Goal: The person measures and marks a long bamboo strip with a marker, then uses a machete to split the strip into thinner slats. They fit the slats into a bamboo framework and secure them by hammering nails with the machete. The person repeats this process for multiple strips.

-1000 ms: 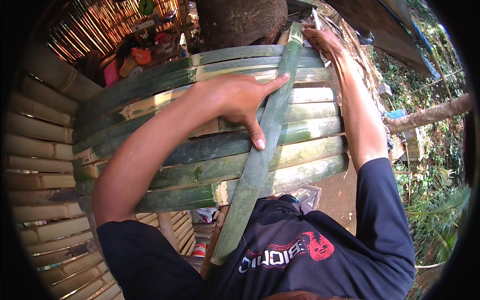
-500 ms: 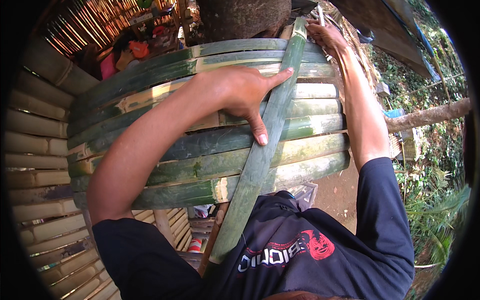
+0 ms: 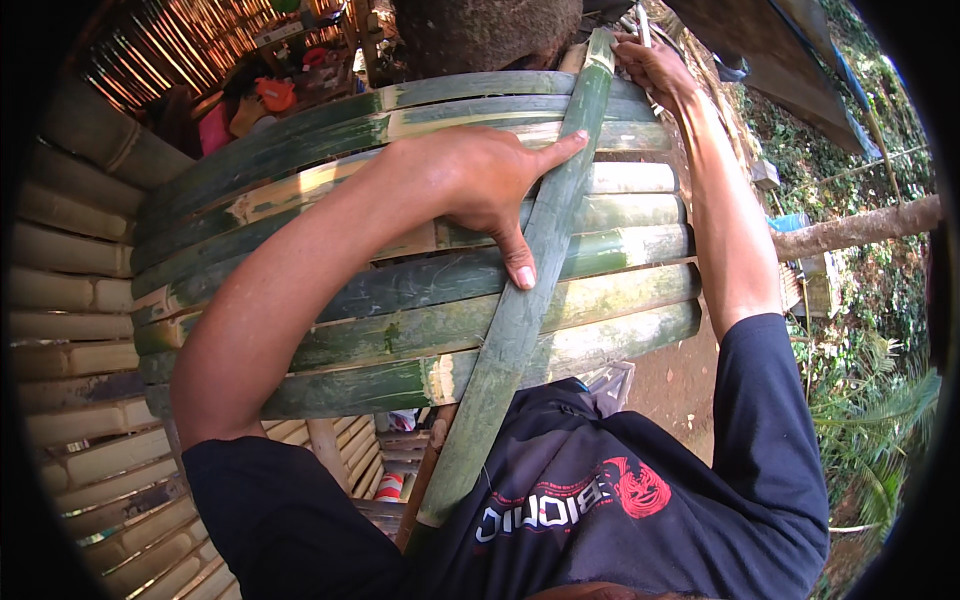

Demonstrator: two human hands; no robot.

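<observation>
The fingers (image 3: 505, 215) of the left hand (image 3: 480, 185) lie spread and mostly flat against the long green bamboo strip (image 3: 530, 290), the index stretched along the strip's left edge and the thumb pressed down onto its face lower on; the hand pins the strip without wrapping it. The right hand (image 3: 655, 72) is up at the strip's far end, its fingers curled in there, but whether they close around the strip or around something thin beside it cannot be told.

The strip lies across the front of a panel of horizontal bamboo slats (image 3: 330, 330), crossing every one of them. Its long axis runs on a steep diagonal: the near end points down toward the person's dark shirt (image 3: 620, 500), below the lowest slat, and the far end points up past the top slat toward a dark tree trunk (image 3: 480, 35) just behind the panel.

To do this well, it looks wise to keep the strip flat and tight on the slats under the left palm so it cannot twist or slide sideways, while the right hand works the upper end. Pressure near the strip's middle seems best, since the free lower end could swing.
</observation>
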